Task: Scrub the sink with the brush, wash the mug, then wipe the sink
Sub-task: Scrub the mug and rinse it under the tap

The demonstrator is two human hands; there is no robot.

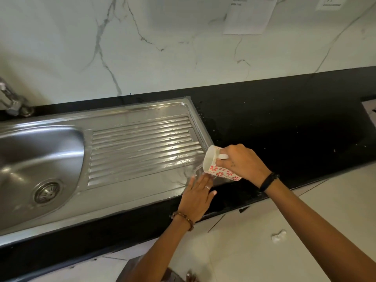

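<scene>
A white mug (213, 162) with red flower marks is tipped on its side over the right end of the steel sink's ribbed drainboard (142, 147). Its mouth faces left and water runs out of it. My right hand (242, 161) grips the mug by its handle. Just below the mug's mouth, my left hand (198, 197) lies flat with fingers spread on the wet steel, under the stream. The sink bowl (40, 155) with its drain (47, 192) is at the left. No brush is in view.
A tap (12, 102) stands at the back left behind the bowl. Black wet countertop (284, 123) runs to the right of the sink. A marble wall rises behind, with a paper sheet (248, 15) on it. A small white scrap (278, 236) lies on the floor.
</scene>
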